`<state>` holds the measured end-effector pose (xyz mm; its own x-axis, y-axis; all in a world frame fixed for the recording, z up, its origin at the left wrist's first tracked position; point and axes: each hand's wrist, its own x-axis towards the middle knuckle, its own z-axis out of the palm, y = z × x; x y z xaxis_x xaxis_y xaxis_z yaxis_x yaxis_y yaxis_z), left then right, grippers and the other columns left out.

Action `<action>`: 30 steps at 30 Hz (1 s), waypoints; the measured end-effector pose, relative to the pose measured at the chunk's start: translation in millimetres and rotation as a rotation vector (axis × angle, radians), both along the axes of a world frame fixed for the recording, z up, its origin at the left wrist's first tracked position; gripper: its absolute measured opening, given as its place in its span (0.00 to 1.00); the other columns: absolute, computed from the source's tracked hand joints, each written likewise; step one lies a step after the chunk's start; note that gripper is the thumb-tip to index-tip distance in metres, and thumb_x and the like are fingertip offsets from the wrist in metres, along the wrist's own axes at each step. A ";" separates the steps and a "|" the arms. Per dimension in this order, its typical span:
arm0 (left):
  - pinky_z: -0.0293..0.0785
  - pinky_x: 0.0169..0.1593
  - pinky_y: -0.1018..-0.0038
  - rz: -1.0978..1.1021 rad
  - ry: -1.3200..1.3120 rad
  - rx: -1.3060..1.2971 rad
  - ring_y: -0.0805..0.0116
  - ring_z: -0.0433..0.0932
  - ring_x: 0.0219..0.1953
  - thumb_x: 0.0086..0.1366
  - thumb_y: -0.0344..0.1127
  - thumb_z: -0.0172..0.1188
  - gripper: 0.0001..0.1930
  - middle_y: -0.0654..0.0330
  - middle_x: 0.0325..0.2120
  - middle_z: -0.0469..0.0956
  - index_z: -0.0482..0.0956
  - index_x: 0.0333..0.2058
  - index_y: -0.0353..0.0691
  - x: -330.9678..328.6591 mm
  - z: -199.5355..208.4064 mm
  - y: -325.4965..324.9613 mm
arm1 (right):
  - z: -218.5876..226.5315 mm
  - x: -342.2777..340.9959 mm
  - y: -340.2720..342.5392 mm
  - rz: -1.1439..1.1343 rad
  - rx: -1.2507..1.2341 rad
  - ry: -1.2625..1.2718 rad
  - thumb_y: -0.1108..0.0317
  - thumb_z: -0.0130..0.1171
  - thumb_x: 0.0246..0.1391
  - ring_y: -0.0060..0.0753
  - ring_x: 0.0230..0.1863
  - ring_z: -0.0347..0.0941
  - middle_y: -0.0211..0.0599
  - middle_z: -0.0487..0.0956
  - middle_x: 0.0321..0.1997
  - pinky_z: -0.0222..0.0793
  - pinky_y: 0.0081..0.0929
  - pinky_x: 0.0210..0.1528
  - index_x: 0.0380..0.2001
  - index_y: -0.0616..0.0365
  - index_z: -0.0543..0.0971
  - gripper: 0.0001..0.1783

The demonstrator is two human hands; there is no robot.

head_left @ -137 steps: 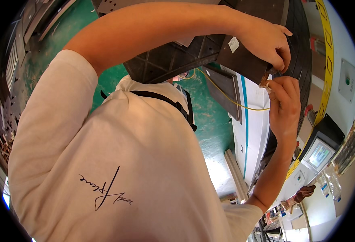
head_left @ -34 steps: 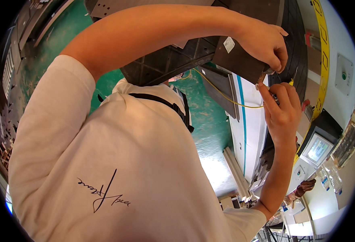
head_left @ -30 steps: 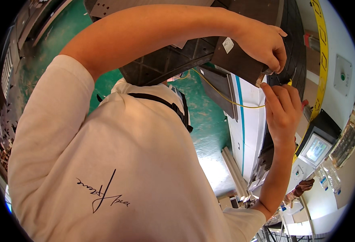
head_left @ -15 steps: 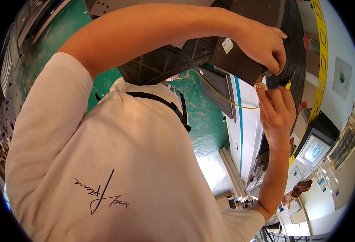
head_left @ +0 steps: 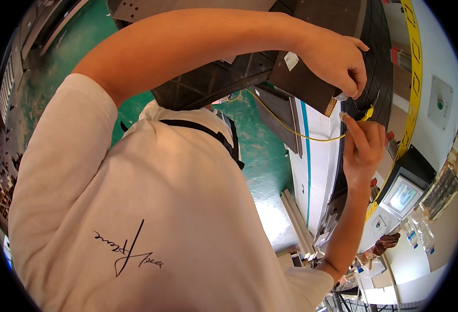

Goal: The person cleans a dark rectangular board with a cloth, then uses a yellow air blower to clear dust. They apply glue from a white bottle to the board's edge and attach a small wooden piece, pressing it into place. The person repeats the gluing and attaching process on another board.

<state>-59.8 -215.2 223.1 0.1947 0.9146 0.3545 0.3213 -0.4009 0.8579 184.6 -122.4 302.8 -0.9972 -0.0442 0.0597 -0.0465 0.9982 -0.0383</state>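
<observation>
Reaching across from the left, my left hand [head_left: 335, 65] is at the corner of a dark brown board [head_left: 304, 80]. Its thumb and fingers are closed on a small greyish piece [head_left: 342, 96] that I cannot name. The board's short end shows a raw, light-brown chipboard edge [head_left: 331, 107]. Just below that corner, apart from the board, is my right hand [head_left: 364, 148], its fingers curled and the fingertips closed. A tiny whitish bit [head_left: 343, 116] shows at those fingertips, too small to make out. A white label [head_left: 291, 61] is stuck on the board.
A thin yellow cord [head_left: 296, 136] hangs past the white machine side [head_left: 315, 171]. A yellow strip [head_left: 415, 78] and a small screen [head_left: 403, 196] are on the right. Black-topped surface [head_left: 203, 83] lies under my left forearm; the floor [head_left: 263, 151] is green.
My right hand has drawn back a little from the board's corner, baring the raw chipboard end. My left hand stays almost where it was at that corner.
</observation>
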 end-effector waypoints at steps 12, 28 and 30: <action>0.38 0.79 0.53 -0.019 0.053 -0.025 0.67 0.84 0.41 0.71 0.37 0.52 0.15 0.63 0.38 0.87 0.85 0.45 0.40 -4.3 -2.6 1.0 | -31.8 -8.3 -18.4 -0.462 -0.594 0.199 0.81 0.67 0.57 0.28 0.35 0.70 0.35 0.77 0.35 0.66 0.24 0.38 0.41 0.63 0.86 0.09; 0.41 0.79 0.56 -0.007 0.049 -0.006 0.68 0.84 0.38 0.69 0.39 0.54 0.15 0.63 0.33 0.87 0.87 0.46 0.43 -0.3 -7.3 7.8 | -47.4 5.6 -3.8 -0.641 -0.989 0.176 0.77 0.64 0.63 0.24 0.46 0.75 0.35 0.79 0.44 0.70 0.21 0.51 0.46 0.69 0.81 0.09; 0.41 0.79 0.56 -0.009 0.034 0.000 0.68 0.84 0.39 0.69 0.40 0.54 0.15 0.64 0.33 0.87 0.86 0.46 0.42 0.3 -8.1 8.4 | -49.2 6.6 -6.2 -0.664 -0.988 0.176 0.77 0.64 0.63 0.24 0.46 0.75 0.35 0.79 0.45 0.70 0.21 0.51 0.45 0.69 0.81 0.09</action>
